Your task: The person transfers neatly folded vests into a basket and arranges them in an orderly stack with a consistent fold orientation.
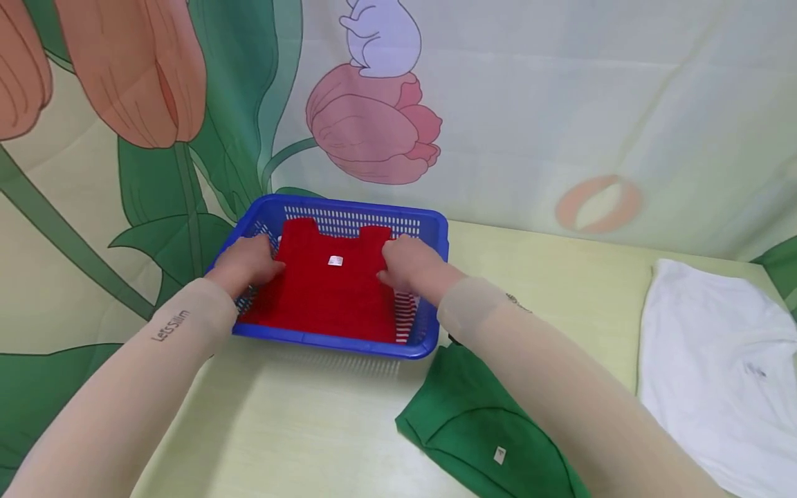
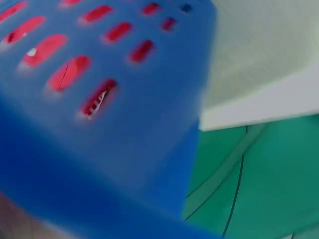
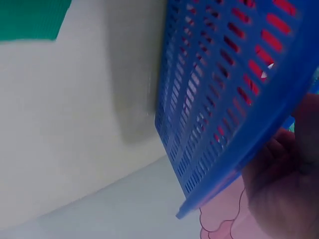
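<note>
A red top (image 1: 330, 290) with a white neck label lies spread in a blue plastic basket (image 1: 330, 340) in the head view. My left hand (image 1: 249, 261) reaches over the basket's left side and pinches the top's left edge. Opposite it, my right hand (image 1: 412, 264) holds the right edge with thumb and bent fingers. Under the red top, red-and-white striped cloth (image 1: 405, 315) shows at the right. The right wrist view has my right hand (image 3: 281, 189) beside the basket's rim, fingertips partly hidden. Through the slots of the basket wall (image 2: 144, 114), red cloth shows in the left wrist view.
A green shirt (image 1: 473, 429) lies on the table (image 1: 299, 422) in front of the basket, partly beneath my right forearm. Farther right is a white shirt (image 1: 703, 346). Behind the table hangs a curtain (image 1: 510, 124) printed with tulips.
</note>
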`<act>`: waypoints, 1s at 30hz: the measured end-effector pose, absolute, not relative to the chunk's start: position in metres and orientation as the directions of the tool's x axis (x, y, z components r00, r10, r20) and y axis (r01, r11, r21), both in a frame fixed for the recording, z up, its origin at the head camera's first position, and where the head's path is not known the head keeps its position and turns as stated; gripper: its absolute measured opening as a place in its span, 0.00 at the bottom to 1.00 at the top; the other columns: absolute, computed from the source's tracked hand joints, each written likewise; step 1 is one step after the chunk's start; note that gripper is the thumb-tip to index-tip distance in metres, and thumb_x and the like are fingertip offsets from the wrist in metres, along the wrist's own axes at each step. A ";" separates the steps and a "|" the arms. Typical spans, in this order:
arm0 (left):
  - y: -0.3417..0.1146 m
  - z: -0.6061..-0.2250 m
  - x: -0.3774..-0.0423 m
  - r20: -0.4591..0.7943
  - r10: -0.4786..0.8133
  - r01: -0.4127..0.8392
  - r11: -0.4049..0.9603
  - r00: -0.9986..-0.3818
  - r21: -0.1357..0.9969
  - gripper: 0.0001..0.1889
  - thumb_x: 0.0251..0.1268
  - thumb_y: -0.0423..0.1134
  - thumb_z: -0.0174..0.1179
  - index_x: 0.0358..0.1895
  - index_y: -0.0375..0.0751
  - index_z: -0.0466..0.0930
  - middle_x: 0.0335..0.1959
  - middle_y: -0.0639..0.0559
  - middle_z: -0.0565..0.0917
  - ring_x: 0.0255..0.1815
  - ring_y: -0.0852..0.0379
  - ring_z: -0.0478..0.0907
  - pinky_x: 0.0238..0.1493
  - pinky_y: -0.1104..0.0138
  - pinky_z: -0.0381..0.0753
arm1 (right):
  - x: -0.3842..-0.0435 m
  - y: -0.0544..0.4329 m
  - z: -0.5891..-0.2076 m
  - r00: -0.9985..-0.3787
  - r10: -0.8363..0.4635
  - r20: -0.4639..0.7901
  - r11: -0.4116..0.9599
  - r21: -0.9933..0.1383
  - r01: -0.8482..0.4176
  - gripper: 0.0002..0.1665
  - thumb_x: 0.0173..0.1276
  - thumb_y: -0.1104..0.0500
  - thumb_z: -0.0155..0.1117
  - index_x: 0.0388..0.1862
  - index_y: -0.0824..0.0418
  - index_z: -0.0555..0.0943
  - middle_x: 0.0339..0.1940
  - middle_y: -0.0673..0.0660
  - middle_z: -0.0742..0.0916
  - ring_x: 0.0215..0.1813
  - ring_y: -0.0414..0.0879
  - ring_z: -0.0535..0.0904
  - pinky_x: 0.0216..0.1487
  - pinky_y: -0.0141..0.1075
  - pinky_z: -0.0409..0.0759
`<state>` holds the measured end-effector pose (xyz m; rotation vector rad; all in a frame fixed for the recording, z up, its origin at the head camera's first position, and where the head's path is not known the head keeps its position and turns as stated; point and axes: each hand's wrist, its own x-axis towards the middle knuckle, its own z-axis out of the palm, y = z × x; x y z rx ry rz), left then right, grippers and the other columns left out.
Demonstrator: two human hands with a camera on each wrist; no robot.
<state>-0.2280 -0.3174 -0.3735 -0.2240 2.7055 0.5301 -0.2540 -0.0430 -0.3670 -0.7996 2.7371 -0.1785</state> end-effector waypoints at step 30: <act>-0.297 -0.379 -0.228 -0.309 0.023 -0.031 0.985 -0.951 0.168 0.40 0.73 0.37 0.66 0.81 0.24 0.57 0.75 0.22 0.67 0.76 0.24 0.66 0.72 0.32 0.70 | -0.253 -0.046 -0.376 -0.711 -0.593 -0.378 0.755 0.045 -0.654 0.34 0.77 0.43 0.67 0.78 0.53 0.77 0.71 0.55 0.85 0.73 0.51 0.79 0.72 0.46 0.80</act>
